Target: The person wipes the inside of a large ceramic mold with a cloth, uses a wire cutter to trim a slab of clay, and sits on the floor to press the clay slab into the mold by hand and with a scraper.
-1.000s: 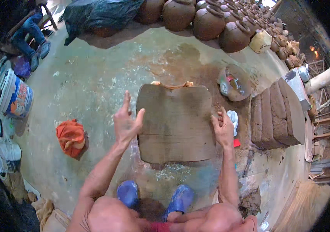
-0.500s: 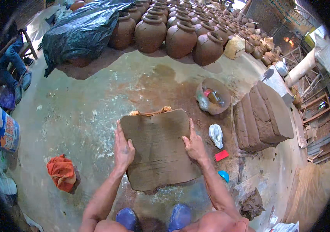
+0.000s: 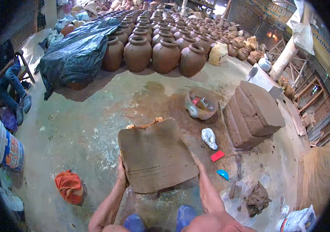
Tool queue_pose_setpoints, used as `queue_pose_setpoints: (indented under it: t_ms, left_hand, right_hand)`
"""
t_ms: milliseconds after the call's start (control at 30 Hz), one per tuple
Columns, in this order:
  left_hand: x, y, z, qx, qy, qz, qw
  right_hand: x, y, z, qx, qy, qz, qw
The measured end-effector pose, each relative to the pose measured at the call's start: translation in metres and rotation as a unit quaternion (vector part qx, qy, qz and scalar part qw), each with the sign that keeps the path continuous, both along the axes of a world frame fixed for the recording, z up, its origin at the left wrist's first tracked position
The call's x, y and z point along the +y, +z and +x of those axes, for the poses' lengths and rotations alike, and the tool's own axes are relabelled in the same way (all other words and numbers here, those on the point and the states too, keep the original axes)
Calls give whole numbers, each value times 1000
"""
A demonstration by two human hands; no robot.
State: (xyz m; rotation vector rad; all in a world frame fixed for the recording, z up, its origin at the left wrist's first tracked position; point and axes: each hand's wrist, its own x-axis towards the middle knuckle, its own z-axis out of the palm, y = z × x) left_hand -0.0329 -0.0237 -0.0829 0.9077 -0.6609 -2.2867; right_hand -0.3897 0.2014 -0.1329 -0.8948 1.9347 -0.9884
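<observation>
A thick grey-brown clay slab (image 3: 157, 156), roughly square with score lines across its face, is held in front of me. My left hand (image 3: 122, 173) grips its lower left side, the fingers mostly hidden beneath. On the opposite side my right hand (image 3: 197, 159) supports the right edge, its fingers likewise out of sight under the clay. Past the slab's far edge shows a brown curved rim (image 3: 145, 125) with light orange bits; the rest of that thing is covered.
A big block of stacked clay (image 3: 250, 116) stands at right, near a bowl (image 3: 201, 103) with tools, a white cloth (image 3: 209, 138), a red block (image 3: 217, 156) and a blue scraper (image 3: 222, 174). An orange cloth (image 3: 68, 187) lies left. Rows of clay pots (image 3: 138, 54) fill the back.
Both hands have slid lower along the slab's sides, and their fingers have gone under it. The slab has tilted slightly, and the head view has shifted upward, showing more of the pots.
</observation>
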Motion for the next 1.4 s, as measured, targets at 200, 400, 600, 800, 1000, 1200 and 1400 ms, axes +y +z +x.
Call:
queue_pose_setpoints:
  t_ms: [200,400,600,800,1000,1200,1400]
  left_hand:
    - [21,-14,56,-15,-69,-35,997]
    - [102,23,110,-78,-137,8,987]
    - [40,3,153,-214,-243,-7,946]
    - [-55,148,98,-289,-321,-327,840]
    - [-65,267,42,-357,-348,-649,575]
    - [-4,298,17,-329,-312,-730,512]
    - [-55,275,73,-304,-234,-697,607]
  right_hand:
    - [60,-43,37,-8,12,29,999]
    - [177,-46,98,-3,33,34,999]
    - [104,77,100,-66,10,104,992]
    - [32,138,14,189,-11,73,979]
    - [-34,224,36,331,74,41,940]
    - [22,336,76,383,212,125,890]
    - [61,441,112,492,285,279,774]
